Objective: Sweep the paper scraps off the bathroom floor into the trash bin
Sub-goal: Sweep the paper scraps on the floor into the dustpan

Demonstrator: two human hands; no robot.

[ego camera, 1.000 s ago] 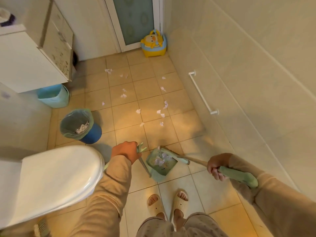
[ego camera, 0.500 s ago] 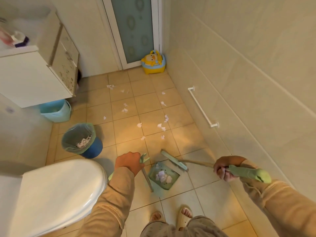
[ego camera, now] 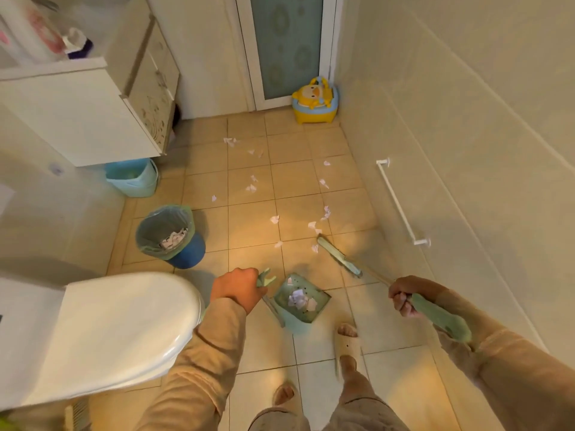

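I looked down on the beige tiled bathroom floor (ego camera: 249, 231), with the white closed toilet lid (ego camera: 102, 331) filling the lower left and a white wall cabinet (ego camera: 77, 113) above it. Beside the toilet stood the round blue trash bin with a grey-green liner (ego camera: 169, 236), white scraps already lying inside it; a pale blue plastic bucket (ego camera: 132, 177) sat farther back under the cabinet. A yellow and blue duck-shaped potty (ego camera: 315, 101) stood in the far corner by the frosted door. My left hand (ego camera: 236, 289) was closed around the green dustpan handle, and the light green plastic dustpan (ego camera: 300, 301) rested on the floor just ahead of my feet, holding a small heap of white scraps. My right hand (ego camera: 403, 295) was clenched on the green grip of the long-handled broom (ego camera: 339, 258), whose flat green head lay on the tiles beyond the dustpan, touching the nearest scraps. The torn white paper scraps (ego camera: 314, 225) were scattered across the tiles from the broom head back toward the door, well apart from the bin.
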